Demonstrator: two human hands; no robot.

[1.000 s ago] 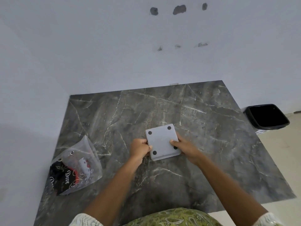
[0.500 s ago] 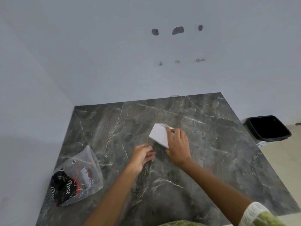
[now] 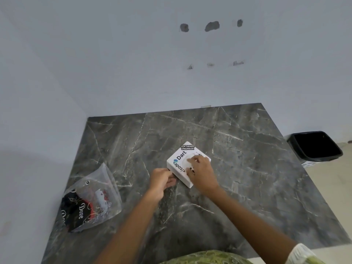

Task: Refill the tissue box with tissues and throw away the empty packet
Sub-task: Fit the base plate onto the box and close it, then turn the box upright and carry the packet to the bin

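A white square tissue box (image 3: 181,162) with "Dart" and "code" stickers sits top side up in the middle of the dark marble table (image 3: 247,168). My right hand (image 3: 201,171) lies on its top and covers the round opening, fingers pressing down. My left hand (image 3: 162,179) touches the box's near left corner with curled fingers. A clear plastic packet (image 3: 91,201) with black and red print lies flat at the table's left side, apart from both hands.
A black waste bin (image 3: 316,147) stands on the floor past the table's right edge. White walls close off the table at the back and on the left.
The box was bottom up with both hands on its sides. It has been flipped over and now sits top up, my right hand on top and my left at its corner.
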